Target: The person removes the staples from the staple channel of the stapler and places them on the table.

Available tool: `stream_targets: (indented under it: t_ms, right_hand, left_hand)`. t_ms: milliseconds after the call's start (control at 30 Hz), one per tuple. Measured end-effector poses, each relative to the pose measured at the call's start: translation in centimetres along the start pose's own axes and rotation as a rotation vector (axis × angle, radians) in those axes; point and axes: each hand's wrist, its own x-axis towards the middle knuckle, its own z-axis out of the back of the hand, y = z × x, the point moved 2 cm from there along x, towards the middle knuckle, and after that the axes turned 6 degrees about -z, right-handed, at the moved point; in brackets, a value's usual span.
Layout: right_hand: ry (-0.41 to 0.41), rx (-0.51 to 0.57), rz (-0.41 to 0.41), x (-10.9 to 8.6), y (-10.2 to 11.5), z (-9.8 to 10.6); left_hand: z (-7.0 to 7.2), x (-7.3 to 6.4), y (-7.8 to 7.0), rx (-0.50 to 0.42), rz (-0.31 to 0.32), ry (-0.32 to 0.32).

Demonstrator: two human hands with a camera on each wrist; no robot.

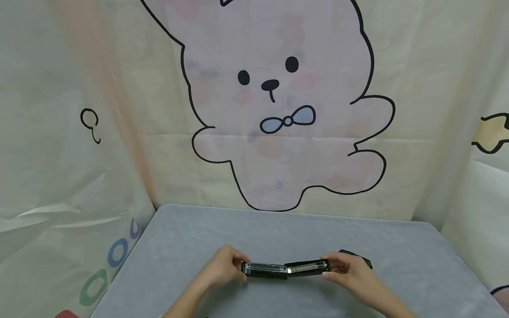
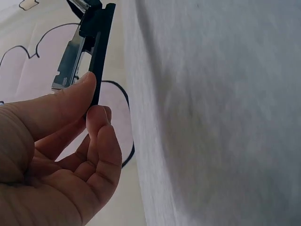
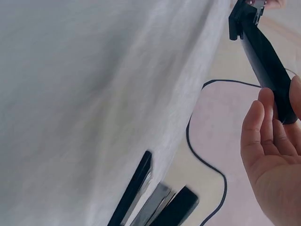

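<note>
Held level over the table in the head view is a black stapler (image 1: 265, 270), swung wide so its two halves lie almost in one line with the metal insides facing up. The left hand (image 1: 222, 267) pinches its left end between thumb and fingers. At the other end, the right hand (image 1: 351, 274) grips the half whose smooth black outer side shows in the right wrist view. In the left wrist view, a thumb (image 2: 84, 92) presses near the metal channel of the stapler (image 2: 99, 56).
Behind the right hand, a second black stapler (image 1: 363, 259) lies on the table, partly hidden; the right wrist view shows its black-and-grey end (image 3: 176, 207). A grey cloth covers the table (image 1: 238, 225). Printed curtains (image 1: 167, 176) hang around its back and sides.
</note>
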Motion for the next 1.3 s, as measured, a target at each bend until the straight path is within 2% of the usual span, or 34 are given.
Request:
stream_targets:
  t_ms: [267, 500, 700, 867, 1067, 1300]
  right_hand:
    - [-0.033, 0.024, 0.041, 2.5, 2.3, -2.7]
    - [-0.062, 0.039, 0.061, 4.9, 3.8, -5.6]
    - [-0.049, 0.058, 0.109, 7.0, 4.4, -8.0]
    - [-0.021, 0.086, 0.101, 7.8, 4.5, -8.9]
    - [0.012, 0.100, 0.106, 8.3, 4.2, -9.2]
    - [0.006, 0.022, 0.115, 8.5, 3.2, -9.1]
  left_hand:
    - [3.2, -0.7, 1.4, -0.033, 0.036, -0.070]
    - [6.2, -0.8, 2.8, 0.015, 0.065, -0.138]
    - [7.9, -0.8, 4.2, 0.045, 0.131, -0.207]
    - [8.4, -0.8, 4.9, 0.046, 0.165, -0.236]
    - [8.3, -0.6, 5.5, 0.096, 0.203, -0.259]
    - [7.7, -0.2, 5.9, 0.199, 0.192, -0.244]
